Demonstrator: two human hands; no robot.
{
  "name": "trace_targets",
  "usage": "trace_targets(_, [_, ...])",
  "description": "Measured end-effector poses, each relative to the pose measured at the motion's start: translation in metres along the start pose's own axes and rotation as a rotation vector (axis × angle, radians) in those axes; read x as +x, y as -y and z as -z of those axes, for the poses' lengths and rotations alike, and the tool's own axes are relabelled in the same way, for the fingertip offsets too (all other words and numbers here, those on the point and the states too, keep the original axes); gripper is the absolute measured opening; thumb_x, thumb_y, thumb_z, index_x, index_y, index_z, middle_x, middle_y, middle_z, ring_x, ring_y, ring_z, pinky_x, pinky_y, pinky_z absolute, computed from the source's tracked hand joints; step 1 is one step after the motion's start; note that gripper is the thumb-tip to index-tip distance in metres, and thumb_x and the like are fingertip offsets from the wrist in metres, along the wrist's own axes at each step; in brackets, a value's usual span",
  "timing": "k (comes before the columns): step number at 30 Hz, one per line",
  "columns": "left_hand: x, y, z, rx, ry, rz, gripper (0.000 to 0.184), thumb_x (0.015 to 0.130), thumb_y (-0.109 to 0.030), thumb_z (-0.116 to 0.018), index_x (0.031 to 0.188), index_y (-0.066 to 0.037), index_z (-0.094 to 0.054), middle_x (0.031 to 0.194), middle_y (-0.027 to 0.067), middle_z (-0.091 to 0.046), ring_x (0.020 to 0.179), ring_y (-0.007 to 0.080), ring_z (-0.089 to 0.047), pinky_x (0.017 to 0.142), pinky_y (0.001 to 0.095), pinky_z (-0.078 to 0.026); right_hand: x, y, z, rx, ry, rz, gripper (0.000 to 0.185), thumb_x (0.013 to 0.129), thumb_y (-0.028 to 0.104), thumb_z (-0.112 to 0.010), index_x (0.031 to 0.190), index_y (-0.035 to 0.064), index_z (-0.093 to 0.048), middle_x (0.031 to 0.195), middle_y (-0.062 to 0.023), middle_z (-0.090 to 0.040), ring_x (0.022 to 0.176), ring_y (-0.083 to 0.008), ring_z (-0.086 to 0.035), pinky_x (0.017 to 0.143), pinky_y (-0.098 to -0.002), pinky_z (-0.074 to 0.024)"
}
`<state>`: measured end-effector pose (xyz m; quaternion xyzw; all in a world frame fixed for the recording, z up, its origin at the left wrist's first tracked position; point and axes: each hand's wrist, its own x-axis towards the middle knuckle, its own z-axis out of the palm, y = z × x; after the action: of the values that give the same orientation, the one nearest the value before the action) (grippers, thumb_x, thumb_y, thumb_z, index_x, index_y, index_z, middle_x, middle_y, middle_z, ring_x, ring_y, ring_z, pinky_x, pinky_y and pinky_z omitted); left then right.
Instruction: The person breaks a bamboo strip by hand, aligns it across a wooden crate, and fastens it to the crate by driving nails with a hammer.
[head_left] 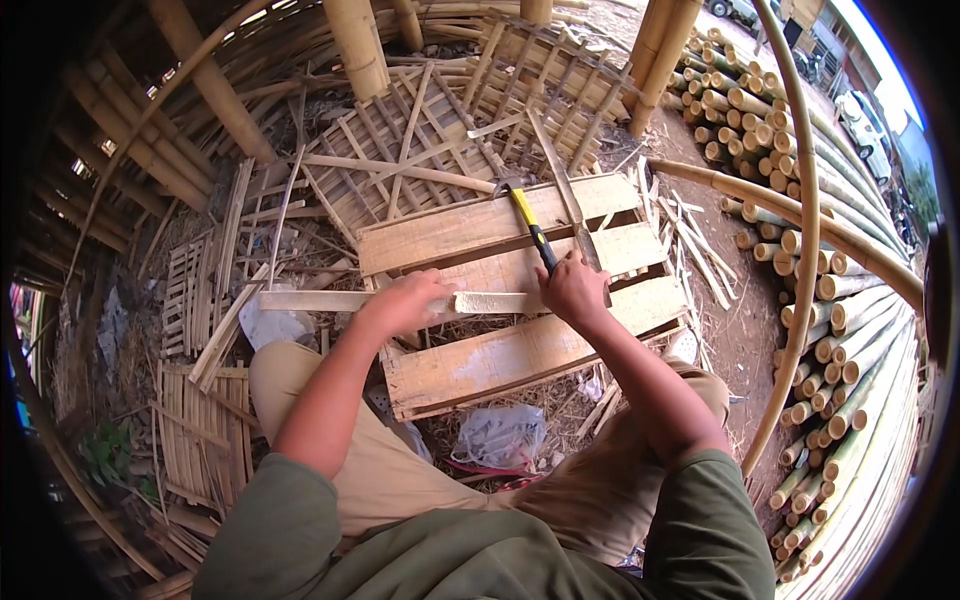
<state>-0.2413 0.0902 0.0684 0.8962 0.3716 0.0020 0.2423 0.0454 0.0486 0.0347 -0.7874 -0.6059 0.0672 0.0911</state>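
Observation:
My left hand (405, 303) is closed over a pale, flat bamboo slat (310, 300) that lies crosswise over a low bench of wooden planks (500, 352). Between my hands lies another short, light slat piece (495, 303), its right end close to my right hand. My right hand (577, 290) is curled at the butt of a hammer (530, 225) with a yellow and black handle; the head points away from me. Beside the hammer, a long narrow strip (558, 180) runs from beyond the bench towards my right hand, where its near part is partly covered.
Slatted bamboo panels (400, 150) lean beyond the bench. Cut bamboo poles (840, 330) are stacked at right, behind a curved pole (805, 200). A plastic bag (500, 437) lies between my legs. Slatted pieces (205, 425) and scraps litter the left ground.

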Motion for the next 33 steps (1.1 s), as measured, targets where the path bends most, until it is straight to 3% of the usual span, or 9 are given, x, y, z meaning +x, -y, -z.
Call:
trace_targets(1, [-0.003, 0.001, 0.003, 0.037, -0.025, -0.045, 0.058, 0.083, -0.005, -0.068, 0.138, -0.02, -0.055, 0.112, 0.0111, -0.056, 0.104, 0.0304, -0.059, 0.088, 0.0399, -0.049, 0.003, 0.0, 0.003, 0.002, 0.052, 0.003, 0.047, 0.095, 0.042, -0.05, 0.086, -0.0011, -0.068, 0.101, -0.0228, -0.062, 0.089, -0.0405, -0.067, 0.084, -0.0662, -0.042])
trace_targets(5, [-0.011, 0.01, 0.013, 0.048, 0.011, 0.093, 0.062, 0.086, -0.004, -0.063, 0.144, -0.015, -0.045, 0.115, 0.0113, -0.057, 0.11, 0.0323, -0.057, 0.092, 0.0395, -0.048, 0.032, -0.035, 0.003, 0.209, -0.052, 0.162, 0.044, 0.094, 0.035, -0.056, 0.079, -0.0061, -0.064, 0.087, -0.0297, -0.063, 0.084, -0.0475, -0.063, 0.077, -0.0526, -0.051])
trace_targets(7, [-0.016, 0.009, 0.014, 0.143, -0.203, 0.08, 0.065, 0.086, 0.0, -0.06, 0.146, -0.008, -0.04, 0.119, 0.0114, -0.056, 0.115, 0.0324, -0.054, 0.098, 0.0407, -0.044, 0.037, -0.043, 0.012, 0.367, 0.087, 0.062, 0.047, 0.094, 0.034, -0.056, 0.076, -0.0085, -0.062, 0.081, -0.0313, -0.063, 0.083, -0.0505, -0.061, 0.076, -0.0526, -0.0499])
trace_targets(10, [-0.02, 0.0, 0.021, 0.332, -0.251, 0.134, 0.065, 0.083, 0.007, -0.054, 0.145, -0.007, -0.042, 0.116, 0.0105, -0.058, 0.116, 0.0292, -0.054, 0.103, 0.047, -0.041, 0.041, -0.045, 0.011, 0.373, 0.082, 0.06, 0.048, 0.097, 0.036, -0.053, 0.079, -0.0079, -0.062, 0.077, -0.0271, -0.065, 0.076, -0.0432, -0.065, 0.074, -0.0503, -0.0513])
trace_targets(12, [-0.019, 0.003, 0.021, 0.376, -0.234, 0.126, 0.067, 0.082, 0.009, -0.053, 0.146, -0.008, -0.042, 0.117, 0.0104, -0.058, 0.117, 0.0282, -0.054, 0.104, 0.0488, -0.039, 0.044, -0.044, 0.009, 0.692, 0.22, -0.102, 0.051, 0.1, 0.039, -0.05, 0.09, -0.0093, -0.063, 0.082, -0.0215, -0.067, 0.068, -0.0304, -0.069, 0.069, -0.0439, -0.0524])
trace_targets(15, [-0.017, 0.006, 0.019, 0.416, -0.211, 0.13, 0.068, 0.082, 0.011, -0.051, 0.146, -0.01, -0.042, 0.12, 0.01, -0.058, 0.119, 0.0269, -0.053, 0.106, 0.051, -0.037, 0.041, -0.047, 0.016, 0.916, 0.2, -0.065, 0.053, 0.102, 0.041, -0.048, 0.103, -0.0106, -0.062, 0.089, -0.0173, -0.068, 0.063, -0.0207, -0.068, 0.065, -0.037, -0.0517])
trace_targets(24, [-0.012, 0.005, 0.017, 0.44, -0.241, 0.143, 0.061, 0.085, 0.007, -0.049, 0.144, -0.01, -0.046, 0.12, 0.0084, -0.06, 0.119, 0.025, -0.053, 0.106, 0.0508, -0.036, 0.035, -0.04, 0.025, 1.011, 0.081, 0.132, 0.041, 0.105, 0.032, -0.045, 0.109, -0.0058, -0.061, 0.079, -0.0017, -0.051, 0.07, -0.0117, -0.05, 0.072, -0.0293, -0.0482])
trace_targets(29, [-0.007, 0.009, 0.016, 0.508, -0.446, 0.025, 0.053, 0.088, 0.001, -0.05, 0.139, -0.012, -0.053, 0.123, 0.0063, -0.06, 0.116, 0.0222, -0.054, 0.104, 0.0468, -0.036, 0.033, -0.028, 0.037, 1.413, 0.08, 0.26, 0.037, 0.106, 0.031, -0.044, 0.105, -0.0018, -0.061, 0.079, 0.0006, -0.049, 0.075, -0.0067, -0.049, 0.079, -0.0262, -0.0462])
trace_targets(33, [-0.007, -0.003, 0.026, 0.427, -0.5, -0.031, 0.051, 0.085, 0.005, -0.05, 0.132, -0.012, -0.06, 0.127, 0.0061, -0.061, 0.119, 0.0225, -0.053, 0.103, 0.0403, -0.035, 0.022, -0.015, 0.059, 1.556, 0.217, 0.299, 0.019, 0.103, 0.023, -0.051, 0.108, 0.0051, -0.052, 0.083, -0.0034, -0.058, 0.059, -0.0084, -0.049, 0.056, -0.0269, -0.0489])
